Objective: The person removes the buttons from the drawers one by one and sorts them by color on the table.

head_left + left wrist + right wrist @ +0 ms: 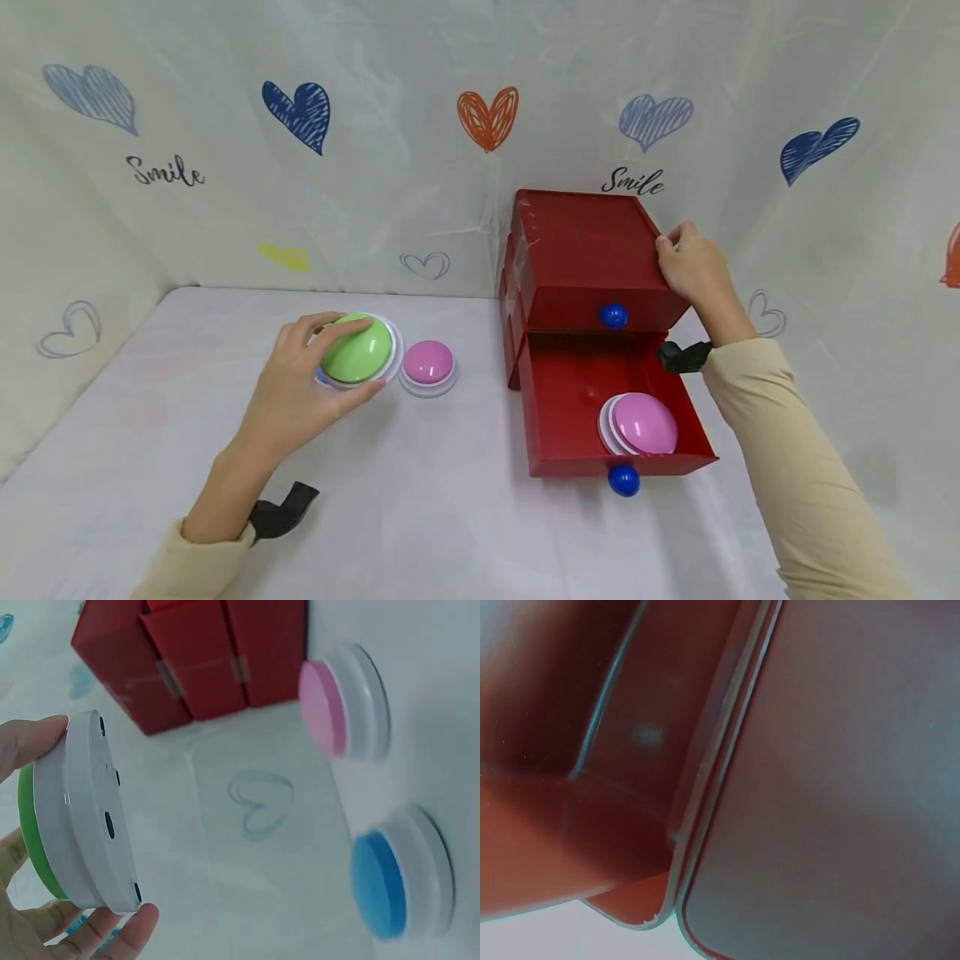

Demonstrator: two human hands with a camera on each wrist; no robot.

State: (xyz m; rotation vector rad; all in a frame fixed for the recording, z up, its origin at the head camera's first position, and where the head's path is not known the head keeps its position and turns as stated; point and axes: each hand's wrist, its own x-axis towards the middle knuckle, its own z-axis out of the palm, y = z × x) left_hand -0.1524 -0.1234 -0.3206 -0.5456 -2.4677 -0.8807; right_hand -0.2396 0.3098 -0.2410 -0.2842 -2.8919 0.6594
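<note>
My left hand (281, 400) holds a green push button (358, 350) with a white base, thumb and fingers around its rim, above the table. In the left wrist view its white underside (109, 814) shows small dark holes. A blue push button (380, 885) stands below, mostly hidden by the hand in the head view. Beside it is a small pink push button (428, 363). My right hand (697, 265) grips the upper right edge of the red drawer cabinet (588, 237). Its lower drawer (566, 417) is pulled out, with a larger pink push button (642, 423) inside.
Blue round knobs sit on the closed upper drawer (566, 308) and on the lower drawer's front. The cabinet stands on a white-covered table (427, 500), against a pale curtain (390, 183) printed with hearts.
</note>
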